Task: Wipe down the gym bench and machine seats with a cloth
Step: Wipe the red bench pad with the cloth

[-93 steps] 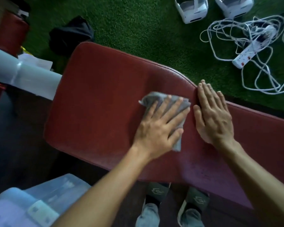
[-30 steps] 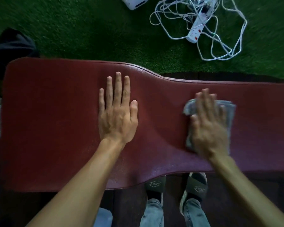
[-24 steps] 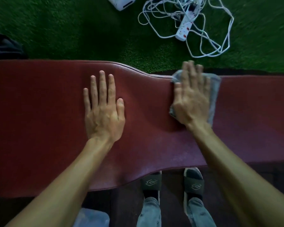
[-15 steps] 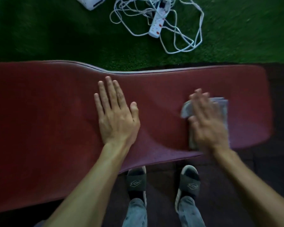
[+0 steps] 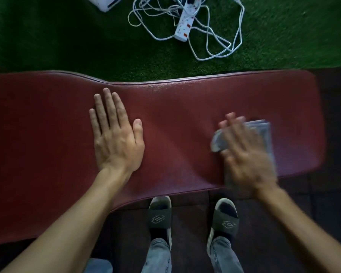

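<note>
The dark red padded gym bench runs across the view from left to right, and its narrow end is on the right. My left hand lies flat on the pad near the middle, fingers apart, with nothing in it. A folded grey cloth is on the narrow right part of the bench. My right hand presses down on it with fingers spread and is blurred. Most of the cloth is hidden under that hand.
Green artificial turf lies beyond the bench. On it are a white power strip with tangled white cables and a white box at the top edge. My feet in dark slides stand on the dark floor below.
Earlier my left hand wiped with the cloth; now my right hand has it. That hand has slid the cloth back and forth along the narrow right part. The left hand stays flat.
</note>
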